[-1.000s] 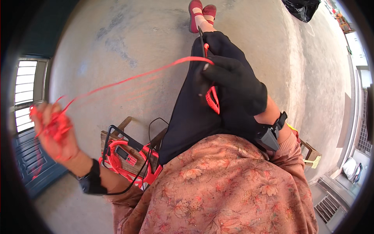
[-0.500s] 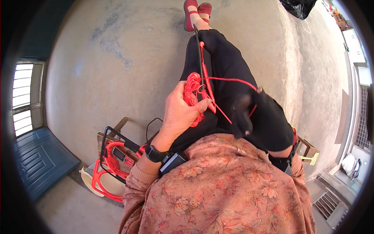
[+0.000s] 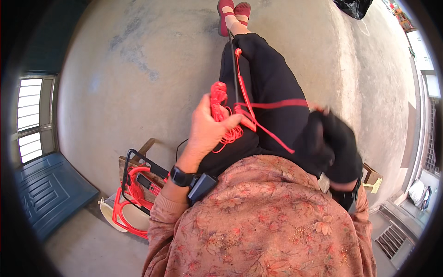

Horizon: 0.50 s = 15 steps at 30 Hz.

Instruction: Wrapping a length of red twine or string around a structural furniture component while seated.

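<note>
In my bare left hand (image 3: pixel 203 129) is a loose bundle of thin red cord (image 3: pixel 218 94), pinched between thumb and fingers above my lap. Beside it a thin black rod (image 3: pixel 234 64) runs along my legs toward my feet. A red-wrapped length (image 3: pixel 244 87) lies alongside the rod and bends back near my left thumb. Two strands of cord stretch from there to the right. The upper strand reaches the fingertips of my right hand (image 3: pixel 336 143), in a black fingerless glove. That hand is closed and smeared by motion; the lower strand ends near it.
At my left, a wooden stool (image 3: pixel 148 147) bears a black frame (image 3: pixel 134 153) with red cord pieces and a mobile phone (image 3: pixel 148 183). A pale container (image 3: pixel 108 214) stands beside it. Further left lies a blue panel (image 3: pixel 55 194). A black plastic bag (image 3: pixel 353 7) sits far right.
My right hand has swung outward to the right, drawing the cord strands with it. The bundle in my left hand has shifted slightly left and tilted.
</note>
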Motion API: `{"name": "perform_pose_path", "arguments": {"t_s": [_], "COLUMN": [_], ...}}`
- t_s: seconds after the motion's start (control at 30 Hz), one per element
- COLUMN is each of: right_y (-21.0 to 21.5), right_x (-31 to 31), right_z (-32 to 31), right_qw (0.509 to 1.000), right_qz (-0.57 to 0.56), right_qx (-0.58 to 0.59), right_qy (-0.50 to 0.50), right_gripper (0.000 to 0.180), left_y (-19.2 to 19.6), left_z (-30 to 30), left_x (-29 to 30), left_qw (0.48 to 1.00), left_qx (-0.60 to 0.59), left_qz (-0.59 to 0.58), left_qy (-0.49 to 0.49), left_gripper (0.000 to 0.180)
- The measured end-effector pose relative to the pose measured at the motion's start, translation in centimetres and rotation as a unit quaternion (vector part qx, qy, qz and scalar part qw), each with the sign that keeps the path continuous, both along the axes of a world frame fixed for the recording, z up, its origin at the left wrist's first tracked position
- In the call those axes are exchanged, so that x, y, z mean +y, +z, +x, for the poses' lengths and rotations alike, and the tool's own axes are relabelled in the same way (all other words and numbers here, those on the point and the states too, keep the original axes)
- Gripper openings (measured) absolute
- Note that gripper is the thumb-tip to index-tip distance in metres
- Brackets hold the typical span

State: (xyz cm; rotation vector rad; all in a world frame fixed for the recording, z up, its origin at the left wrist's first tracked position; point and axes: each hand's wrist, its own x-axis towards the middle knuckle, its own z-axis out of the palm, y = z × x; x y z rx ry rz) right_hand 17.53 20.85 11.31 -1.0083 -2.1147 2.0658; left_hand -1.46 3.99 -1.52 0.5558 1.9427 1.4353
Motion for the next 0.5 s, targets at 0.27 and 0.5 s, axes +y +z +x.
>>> {"name": "perform_pose_path", "arguments": {"t_s": [0.27, 0.5], "right_y": [-9.6, -11.2], "right_x": [5.2, 1.6], "right_z": [-4.9, -8.6], "right_qw": [0.898, 0.858], "right_qz": [0.435, 0.449], "right_qx": [0.062, 0.041], "right_qy": [-0.026, 0.245], "right_gripper": [0.021, 0.018], "left_y": [1.3, 0.7], "left_z": [-4.3, -1.5], "left_x": [-2.2, 2.0], "left_qw": [0.994, 0.892], "left_qx": [0.107, 0.404], "left_qz": [0.002, -0.068], "left_qy": [0.025, -0.19], "left_gripper": [0.02, 0.025]}}
